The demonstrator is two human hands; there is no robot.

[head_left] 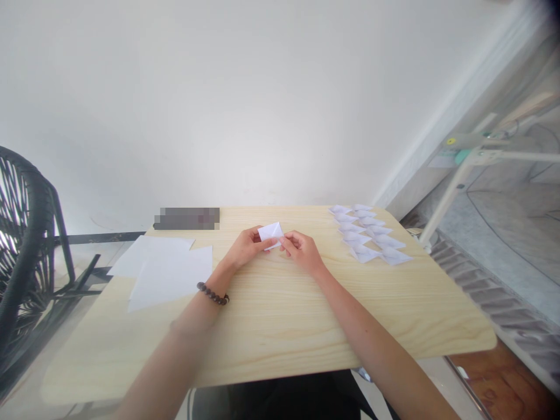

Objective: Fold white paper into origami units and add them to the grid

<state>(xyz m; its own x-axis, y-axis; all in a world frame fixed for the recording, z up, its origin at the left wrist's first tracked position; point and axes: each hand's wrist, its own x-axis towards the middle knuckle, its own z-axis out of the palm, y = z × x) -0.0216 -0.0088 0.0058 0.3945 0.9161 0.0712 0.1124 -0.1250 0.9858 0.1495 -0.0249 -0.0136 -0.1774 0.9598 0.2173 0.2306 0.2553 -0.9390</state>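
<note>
A small folded piece of white paper (272,231) is held up over the middle of the table, with crease lines on its face. My left hand (248,248) grips its left and lower side, the thumb across the front. At the paper's right edge, my right hand (301,248) pinches it between thumb and fingers. Folded white paper pieces (364,253), several of them, stand in two columns on the right side of the table. Flat white paper sheets (172,277) overlap on the left side.
The pale wooden table (280,338) reaches back to a white wall (271,105). A blurred-out dark rectangle (186,219) lies at the back left. A dark woven chair (32,233) stands left of the table, and a white metal frame (450,192) is at the right.
</note>
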